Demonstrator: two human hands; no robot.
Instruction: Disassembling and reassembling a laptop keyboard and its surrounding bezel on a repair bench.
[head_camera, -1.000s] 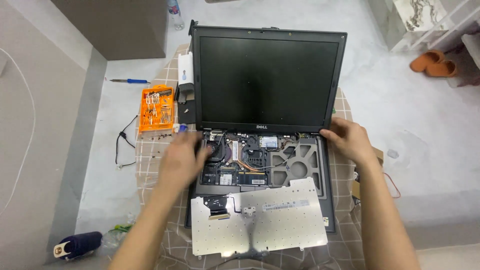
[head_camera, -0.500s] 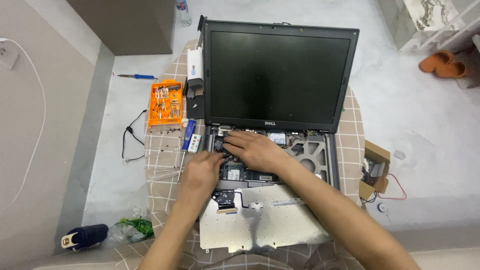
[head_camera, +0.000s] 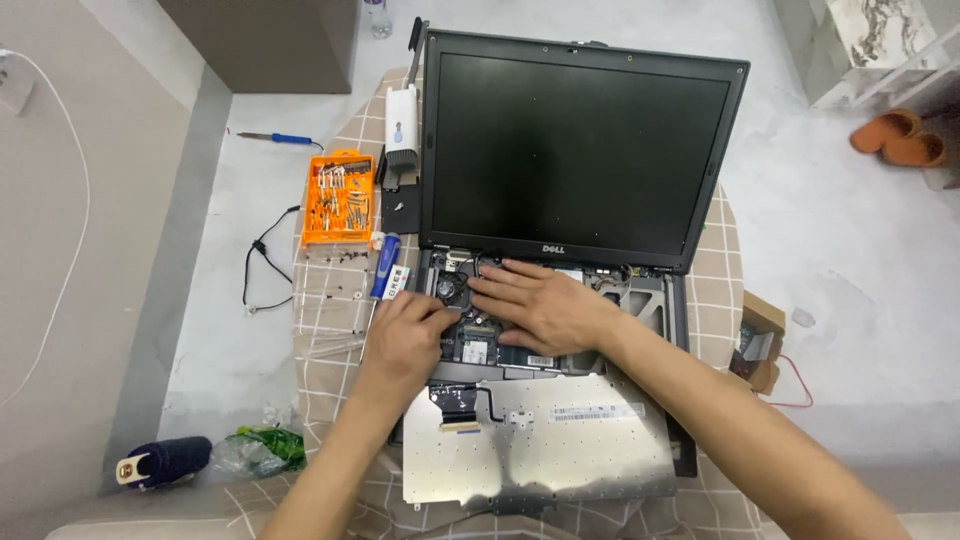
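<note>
— What takes up most of the view?

— An opened laptop (head_camera: 560, 250) on a checked cloth (head_camera: 330, 330), screen upright and dark. Its keyboard (head_camera: 545, 440) is lifted out and lies face down on the near edge, metal back up, long axis running left to right.

— And where the keyboard used to sit?

— The bare circuit board (head_camera: 480, 340), exposed in the base. Both hands are over its left part.

— Which hand is nearer the fan?

— The small round cooling fan (head_camera: 452, 289) sits in the far-left corner of the bay, just below the hinge. The right hand (head_camera: 535, 305) reaches across from the right, flat, fingers together and pointing left, tips just beside the fan. The left hand (head_camera: 405, 335) comes from the near side, fingers curled down onto the board just near of the fan. Both are about equally close; the fan lies ahead of the left hand and to the left of the right.

— Is either holding anything?

— I see nothing in the right hand. The left's fingertips are tucked under, so whether they pinch something small I cannot tell.

— Anything off to the side?

— An orange screwdriver-bit case (head_camera: 338, 198) open on the left, and a blue-handled screwdriver (head_camera: 384, 268) between it and the laptop.
</note>
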